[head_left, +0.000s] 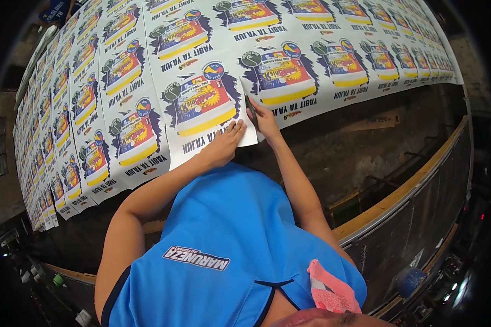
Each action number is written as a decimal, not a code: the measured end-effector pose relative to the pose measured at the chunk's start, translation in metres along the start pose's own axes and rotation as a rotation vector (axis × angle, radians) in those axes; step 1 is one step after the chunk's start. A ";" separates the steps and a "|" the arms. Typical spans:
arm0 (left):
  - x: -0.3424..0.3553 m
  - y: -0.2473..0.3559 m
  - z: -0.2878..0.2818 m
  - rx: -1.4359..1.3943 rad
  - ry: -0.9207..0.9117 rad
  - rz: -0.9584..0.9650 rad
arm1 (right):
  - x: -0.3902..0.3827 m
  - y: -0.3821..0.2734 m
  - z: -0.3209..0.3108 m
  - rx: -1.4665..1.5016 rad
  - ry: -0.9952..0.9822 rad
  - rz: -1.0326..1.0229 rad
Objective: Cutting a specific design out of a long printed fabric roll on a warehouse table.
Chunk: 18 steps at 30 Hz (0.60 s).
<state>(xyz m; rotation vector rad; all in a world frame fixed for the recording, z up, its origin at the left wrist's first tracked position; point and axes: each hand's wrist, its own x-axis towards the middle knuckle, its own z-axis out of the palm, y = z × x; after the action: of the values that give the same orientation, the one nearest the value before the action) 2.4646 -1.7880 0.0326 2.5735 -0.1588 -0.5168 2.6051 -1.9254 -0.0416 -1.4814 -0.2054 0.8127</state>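
Note:
A wide white printed sheet (204,128) carries rows of repeated colourful logos and spreads out in front of me. My left hand (226,143) lies on its near edge with the fingers resting on the print; I cannot make out its thumb. Just to the right, my right hand (265,121) is closed around a slim dark cutting tool (251,111), whose exact kind the fingers partly hide. The tool points away from me, at a slit in the sheet between two printed columns. Left of the slit, a loose flap hangs over the near edge.
At the left, the sheet divides into long strips (71,182) with hanging ends. A wooden rail (398,199) tops a dark panelled structure at the right. Part of another person (54,12) shows at the far left. A brown board (371,122) lies beneath the sheet's right side.

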 end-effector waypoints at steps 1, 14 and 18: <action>0.004 0.000 -0.005 -0.002 -0.008 0.012 | 0.028 0.017 -0.006 0.066 0.018 -0.096; 0.034 -0.064 -0.054 -0.590 -0.339 0.083 | 0.265 -0.058 0.034 0.077 -0.125 -0.004; 0.050 -0.088 -0.067 -0.765 -0.466 0.066 | 0.351 -0.080 0.049 0.031 -0.142 -0.031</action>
<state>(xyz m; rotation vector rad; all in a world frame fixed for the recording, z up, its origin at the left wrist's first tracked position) 2.5383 -1.6920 0.0257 1.6761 -0.1629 -0.9338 2.8590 -1.6690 -0.0844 -1.3897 -0.3201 0.8932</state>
